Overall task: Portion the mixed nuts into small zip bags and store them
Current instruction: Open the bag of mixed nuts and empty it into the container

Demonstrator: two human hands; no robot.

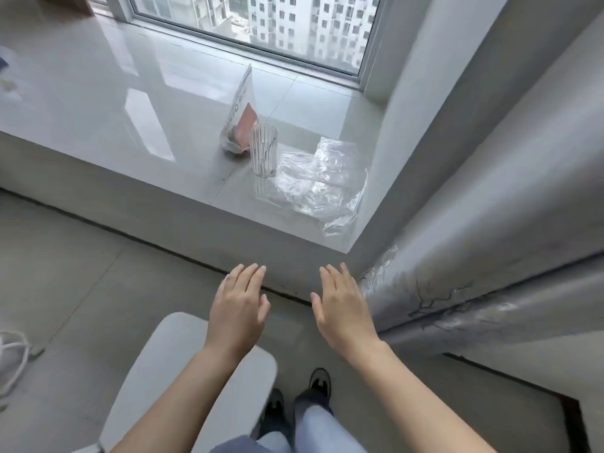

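A nut bag [240,117], white with a reddish panel, stands upright on the glossy window ledge [114,109]. Just in front of it stands a clear ribbed glass cup [263,149]. To the cup's right lies a heap of clear small zip bags [318,179], reaching the ledge's front right corner. My left hand [238,308] and my right hand [343,308] hover side by side below the ledge, palms down, fingers straight, holding nothing. Both are well short of the objects.
A grey-white stool seat [183,371] sits under my left forearm. A grey curtain [474,256] hangs at the right, close to my right hand. A white cord [13,358] lies on the floor at the left. The window [261,24] is behind the ledge.
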